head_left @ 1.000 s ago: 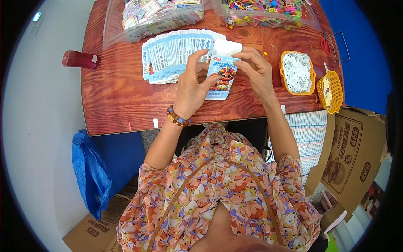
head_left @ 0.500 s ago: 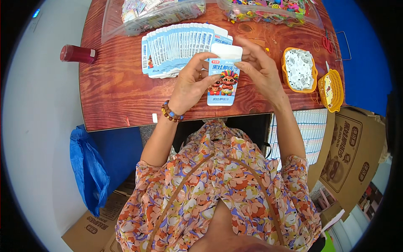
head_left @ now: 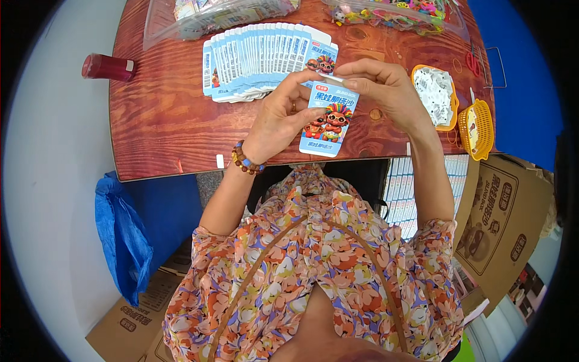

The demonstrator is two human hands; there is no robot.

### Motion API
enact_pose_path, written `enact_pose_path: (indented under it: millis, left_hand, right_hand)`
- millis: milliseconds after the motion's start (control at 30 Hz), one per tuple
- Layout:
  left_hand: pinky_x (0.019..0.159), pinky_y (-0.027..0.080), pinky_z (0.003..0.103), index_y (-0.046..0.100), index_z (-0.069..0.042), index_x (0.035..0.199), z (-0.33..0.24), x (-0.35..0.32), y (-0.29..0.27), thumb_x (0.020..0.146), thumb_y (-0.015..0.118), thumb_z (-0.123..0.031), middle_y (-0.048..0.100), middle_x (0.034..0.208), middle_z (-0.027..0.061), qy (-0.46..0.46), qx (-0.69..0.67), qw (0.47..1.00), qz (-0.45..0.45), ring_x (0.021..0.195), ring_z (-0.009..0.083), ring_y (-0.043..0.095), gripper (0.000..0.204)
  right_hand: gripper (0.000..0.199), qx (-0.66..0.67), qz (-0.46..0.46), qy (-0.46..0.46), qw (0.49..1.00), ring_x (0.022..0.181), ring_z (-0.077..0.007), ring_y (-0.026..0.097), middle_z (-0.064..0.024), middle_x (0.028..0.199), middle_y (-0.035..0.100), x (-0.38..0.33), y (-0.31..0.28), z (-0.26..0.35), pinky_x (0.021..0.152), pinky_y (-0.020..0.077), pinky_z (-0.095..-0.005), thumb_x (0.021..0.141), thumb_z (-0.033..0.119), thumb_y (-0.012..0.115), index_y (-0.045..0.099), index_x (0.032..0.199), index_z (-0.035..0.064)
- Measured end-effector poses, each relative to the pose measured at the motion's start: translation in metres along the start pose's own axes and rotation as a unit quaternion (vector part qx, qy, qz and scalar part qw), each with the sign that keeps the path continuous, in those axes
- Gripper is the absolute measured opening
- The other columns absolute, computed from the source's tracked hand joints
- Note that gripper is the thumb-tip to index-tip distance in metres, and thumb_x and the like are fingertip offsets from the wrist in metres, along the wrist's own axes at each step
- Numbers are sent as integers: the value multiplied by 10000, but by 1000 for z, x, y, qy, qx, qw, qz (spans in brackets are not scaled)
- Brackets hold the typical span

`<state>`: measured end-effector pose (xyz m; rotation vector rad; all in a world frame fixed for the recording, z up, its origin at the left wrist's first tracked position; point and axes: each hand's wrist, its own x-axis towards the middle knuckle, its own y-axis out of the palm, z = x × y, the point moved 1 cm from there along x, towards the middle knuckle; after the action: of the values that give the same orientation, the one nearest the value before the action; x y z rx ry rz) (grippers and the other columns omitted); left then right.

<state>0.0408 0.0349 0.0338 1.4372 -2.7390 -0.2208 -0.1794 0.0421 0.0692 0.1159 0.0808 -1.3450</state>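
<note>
A small light-blue cardboard box (head_left: 322, 134) with cartoon figures on its front is held upright near the table's front edge. My left hand (head_left: 278, 117), with a beaded bracelet at the wrist, grips its left side, thumb across the front. At the top, my right hand (head_left: 389, 93) has its thumb and fingers closed on the white flap, which is folded over the opening. Just beyond my hands lies a fanned row of flat light-blue boxes (head_left: 253, 63). The inside of the held box is hidden.
Clear plastic bins of packets (head_left: 223, 21) and colourful trinkets (head_left: 392, 18) stand at the back. To the right are a yellow basket of white sachets (head_left: 435, 99), another yellow basket (head_left: 476, 130) and red-handled scissors (head_left: 472, 63). A red jar (head_left: 108, 67) stands left.
The box's white top flap, upright before, is now folded down. My right hand has shifted to the right and its thumb has moved onto the top edge. The box tilts slightly.
</note>
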Motion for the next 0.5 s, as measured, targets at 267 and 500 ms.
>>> enact_pose_path:
  millis: [267,500]
  left_hand:
    - [679,504,242,408,-71,1309,2,0,0,867,706,-44,669,922,87,-21,53,998,-2,787,103,645,534]
    - [680,510,253,401,-68,1309,7,2,6,854,712,-34,668,913,86,-17,16,1000,-15,779,117,645,553]
  right_hand:
    - [181,-97,35,2,995,847,-72,652,-24,902,722,3,-9,2,749,519,-228,895,58,664,726,1053,-4]
    - [204,-209,9,17,978,849,-73,657,-43,979,737,-5,-7,4,739,529,-234,897,43,656,723,1087,15]
